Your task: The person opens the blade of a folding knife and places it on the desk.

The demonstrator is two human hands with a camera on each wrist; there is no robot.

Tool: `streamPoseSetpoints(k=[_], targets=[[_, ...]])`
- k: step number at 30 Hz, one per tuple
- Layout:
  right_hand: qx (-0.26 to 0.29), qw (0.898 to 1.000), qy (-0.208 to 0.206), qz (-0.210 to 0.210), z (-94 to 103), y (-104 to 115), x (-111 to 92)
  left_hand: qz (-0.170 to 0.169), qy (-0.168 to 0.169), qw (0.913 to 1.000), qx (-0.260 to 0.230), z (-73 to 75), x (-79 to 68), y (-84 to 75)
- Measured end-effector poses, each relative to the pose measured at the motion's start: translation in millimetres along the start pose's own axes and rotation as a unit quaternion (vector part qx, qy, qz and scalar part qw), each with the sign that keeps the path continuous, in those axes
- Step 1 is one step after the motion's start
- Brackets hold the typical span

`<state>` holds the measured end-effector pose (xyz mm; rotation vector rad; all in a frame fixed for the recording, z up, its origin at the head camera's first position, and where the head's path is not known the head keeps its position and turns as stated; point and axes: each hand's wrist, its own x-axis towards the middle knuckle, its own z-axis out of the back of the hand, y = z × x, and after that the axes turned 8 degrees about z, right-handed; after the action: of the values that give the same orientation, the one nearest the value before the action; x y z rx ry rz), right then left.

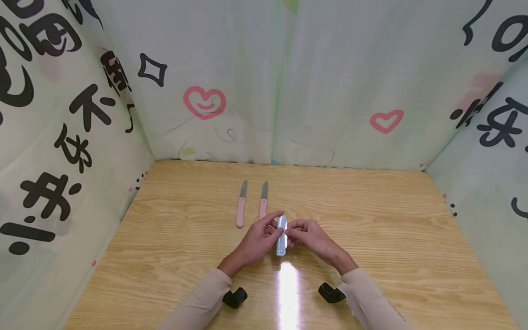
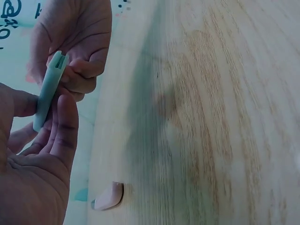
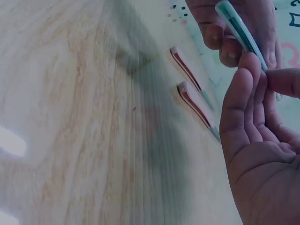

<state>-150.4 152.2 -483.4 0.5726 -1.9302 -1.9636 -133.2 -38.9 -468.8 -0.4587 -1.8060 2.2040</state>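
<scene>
A light blue folding knife (image 1: 281, 242) is held upright between both hands above the table, its blade folded along the handle. My left hand (image 1: 257, 238) grips the handle between thumb and fingers. From the other side, my right hand (image 1: 312, 239) pinches the folding knife's edge where a bright strip of blade shows. The handle's slot is visible in the right wrist view on the folding knife (image 3: 240, 32). Just beyond the left hand lie two unfolded knives with pink handles, a left one (image 1: 241, 207) and a right one (image 1: 264, 197); the left hand partly hides the right one's handle.
The wood-grain table (image 1: 392, 220) is bounded by a printed pale curtain (image 1: 321, 91) at the back and similar cloth on both sides. Black wrist-worn pieces show near each sleeve. A bright light reflection lies on the wood at the front.
</scene>
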Motion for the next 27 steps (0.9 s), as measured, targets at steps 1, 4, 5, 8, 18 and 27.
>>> streamPoseSetpoints(k=[1,4,5,8,18,27], targets=[[0.005,1.000,-0.002,-0.001,-0.7,0,0,0.007,0.002,0.9999,-0.008,0.1,1.6,2.8],[0.012,1.000,-0.009,-0.002,-2.3,-1,0,0.026,0.005,0.9993,-0.027,0.4,6.3,11.3],[0.015,1.000,-0.012,-0.004,-2.7,-2,-1,0.030,0.005,0.9990,-0.032,0.5,7.3,12.8],[0.020,1.000,-0.019,-0.008,-4.3,-3,-1,0.036,0.006,0.9986,-0.039,0.8,8.1,13.7],[0.031,0.998,-0.060,-0.009,-9.4,-7,-2,0.047,-0.018,0.9976,-0.047,1.2,8.4,12.3],[0.040,0.996,-0.079,-0.012,-11.1,-4,-2,0.040,-0.047,0.9961,-0.063,5.1,-0.8,-12.0]])
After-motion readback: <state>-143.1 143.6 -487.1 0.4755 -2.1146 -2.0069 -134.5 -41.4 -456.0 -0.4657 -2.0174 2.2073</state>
